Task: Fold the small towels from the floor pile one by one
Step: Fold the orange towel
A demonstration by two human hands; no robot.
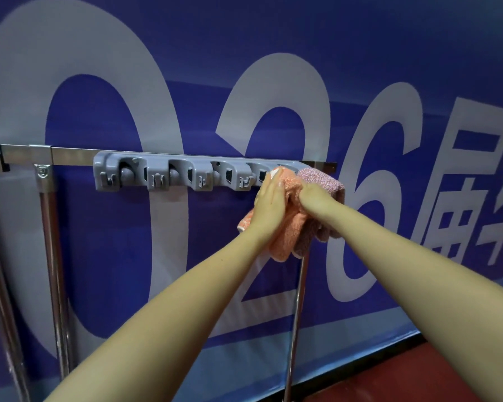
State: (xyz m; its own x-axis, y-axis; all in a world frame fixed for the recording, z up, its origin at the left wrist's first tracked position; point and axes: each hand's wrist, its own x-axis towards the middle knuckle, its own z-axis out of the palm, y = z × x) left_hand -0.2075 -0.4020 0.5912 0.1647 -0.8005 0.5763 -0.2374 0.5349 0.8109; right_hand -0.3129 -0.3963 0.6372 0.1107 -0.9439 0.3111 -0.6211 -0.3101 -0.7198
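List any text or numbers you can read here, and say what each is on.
"026": large pale digits on the blue banner behind the rack.
Large pale Chinese characters at the banner's right edge: cut off, not readable.
Embossed mark on the metal rail bracket: too small.

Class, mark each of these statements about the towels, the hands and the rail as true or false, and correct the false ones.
1. An orange towel hangs over the metal rail. True.
2. The pink towel hangs to the left of the orange one. False: it hangs to the right.
3. The left hand lies flat with straight fingers against the orange towel. True.
4. The right hand hangs free, away from the towels. False: its curled fingers grip the towel cloth.
5. A grey holder rack is fixed to the rail. True.
6. The wall banner is red. False: it is blue with large pale figures.
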